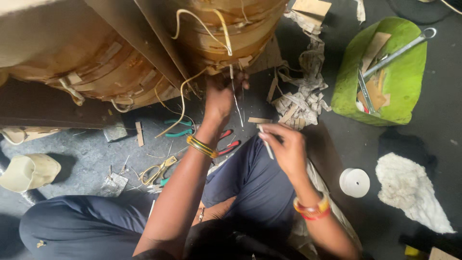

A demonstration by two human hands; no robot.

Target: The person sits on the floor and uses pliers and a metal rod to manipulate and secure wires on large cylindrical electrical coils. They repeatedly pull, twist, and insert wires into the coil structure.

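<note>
- The person sits on the floor (pixel 86 154), knees in dark blue cloth nearest the camera.
- The right hand (pixel 284 147) pinches a thin pale strip (pixel 266 144) between narrowed fingers, held just above the knee.
- The left hand (pixel 221 96) reaches up to the underside of the paper-wrapped coil (pixel 226 29); its fingers are closed around something there, but what they grip is hidden in shadow.
- Judging by the wrapping, much of the work is done: both the near coil and the second coil (pixel 96 67) wear bands of brown tape, though loose pale leads (pixel 202 24) hang free, so tying seems unfinished.
- The floor is grey, dusty and littered: yellow-handled scissors (pixel 156 171), green-handled pliers (pixel 178 127), red-handled pliers (pixel 228 144), paper scraps (pixel 298 103).
- Further right lie a white tape roll (pixel 354 182) and a white rag (pixel 414 190).
- Farthest, a green tub (pixel 409 77) holds spanners (pixel 399 50).
</note>
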